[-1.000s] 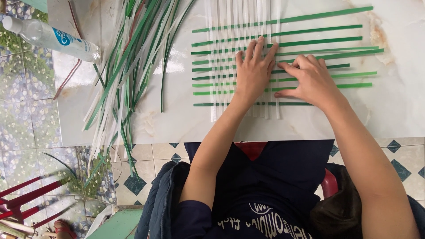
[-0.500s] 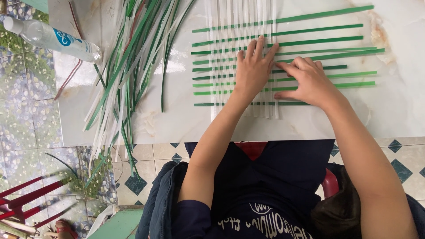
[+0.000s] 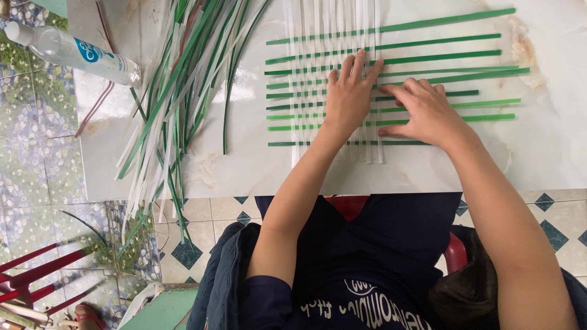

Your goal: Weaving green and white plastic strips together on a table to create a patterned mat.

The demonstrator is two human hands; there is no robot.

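Flat on the woven strips (image 3: pixel 318 91), left hand (image 3: pixel 348 95) and right hand (image 3: pixel 425 113) rest fingers spread, bare tabletop (image 3: pixel 550 153) rightward.

green and white strips (image 3: pixel 391 91) woven in a checked lattice on pale marble (image 3: pixel 550 159).

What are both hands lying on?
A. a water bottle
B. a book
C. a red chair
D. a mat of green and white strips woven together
D: the left hand and the right hand both lie flat on the crossed green and white strips on the white table, while the bottle is far off to the side.
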